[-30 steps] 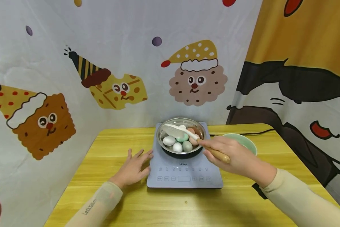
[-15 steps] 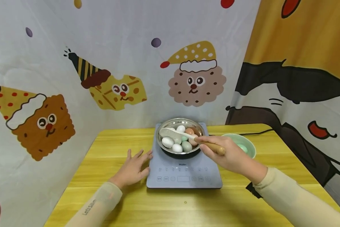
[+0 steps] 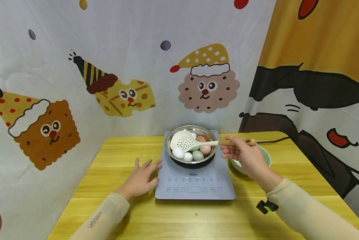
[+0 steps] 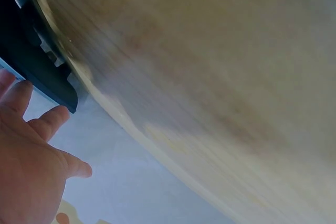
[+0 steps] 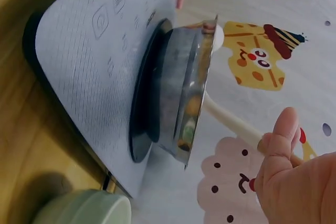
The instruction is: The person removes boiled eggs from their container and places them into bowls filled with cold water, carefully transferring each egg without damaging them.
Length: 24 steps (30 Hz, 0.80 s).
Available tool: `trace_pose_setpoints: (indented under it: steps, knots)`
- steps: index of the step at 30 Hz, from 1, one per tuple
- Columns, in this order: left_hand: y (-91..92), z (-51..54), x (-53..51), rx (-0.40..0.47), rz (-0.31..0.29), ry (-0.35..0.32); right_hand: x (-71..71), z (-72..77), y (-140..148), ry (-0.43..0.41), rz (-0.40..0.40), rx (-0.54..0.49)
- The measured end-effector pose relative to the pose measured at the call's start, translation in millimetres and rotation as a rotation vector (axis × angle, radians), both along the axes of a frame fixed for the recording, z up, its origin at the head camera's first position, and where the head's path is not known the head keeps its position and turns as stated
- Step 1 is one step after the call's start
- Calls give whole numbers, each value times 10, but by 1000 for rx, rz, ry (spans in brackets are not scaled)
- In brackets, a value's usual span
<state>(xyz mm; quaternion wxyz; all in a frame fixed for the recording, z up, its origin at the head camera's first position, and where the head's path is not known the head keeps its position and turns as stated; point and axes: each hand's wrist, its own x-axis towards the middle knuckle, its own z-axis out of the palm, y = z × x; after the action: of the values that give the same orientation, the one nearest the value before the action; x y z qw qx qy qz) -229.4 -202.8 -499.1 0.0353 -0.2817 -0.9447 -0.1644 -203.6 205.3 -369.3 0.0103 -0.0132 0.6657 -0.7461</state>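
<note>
Slotted spoon: white perforated head point(image 3: 184, 141) over the L side of the pile, inside the basin's outline in head view; holes show, no egg seen on it. Wooden handle point(image 3: 226, 142) points R, approx level.
R hand: point(image 3: 249, 155) fingers curled, thumb & fingers gripping wooden handle; holds nothing else, as far as seen.
L hand: point(image 3: 140, 177) fingers spread, nothing held; on/just above table point(image 3: 155, 216), fingertips at cooktop's L edge, poss. touching.
Eggs: at least 7 in basin, e.g. white egg point(image 3: 188, 156), grey-green egg point(image 3: 198, 155), brown egg point(image 3: 201, 139), pinkish egg point(image 3: 205, 150); a green one part hidden under spoon.
Basin: stainless-steel basin point(image 3: 210, 134), upright on rear half of Haier induction cooktop point(image 3: 194, 181); no lit readout visible.
Bowl: pale green bowl point(image 3: 267, 156) R of cooktop, mostly behind R hand; contents can't tell.
Progress: prob. mid-work. Done: basin on cooktop, eggs in, spoon in hand. Left: no egg lifted yet; full tally n/a w/ bowl blocked.
</note>
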Motion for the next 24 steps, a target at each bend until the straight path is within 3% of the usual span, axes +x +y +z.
trace_pose_setpoints:
  steps: [3, 5, 11, 14, 16, 19, 24]
  knots:
    - [-7, -10, 4, 7, 1, -2, 33, -1, -2, -28, -2, 18]
    - [-10, -19, 3, 3, 3, 1, 96, 2, -12, 11, 7, 74]
    - [-8, -13, -4, 4, -1, 14, 394, 30, -66, 260, 10, 214]
    - [1, -10, -7, 17, -4, 23, 534, 27, -80, 375, 24, 238]
    - [3, -9, -7, 21, -5, 26, 590, 25, -84, 406, 33, 221]
    - [0, -17, -8, 26, -5, 21, 594, 22, -74, 352, 33, 167]
    - [-7, -33, -19, 19, -4, 24, 455, 22, 14, 134, 7, 18]
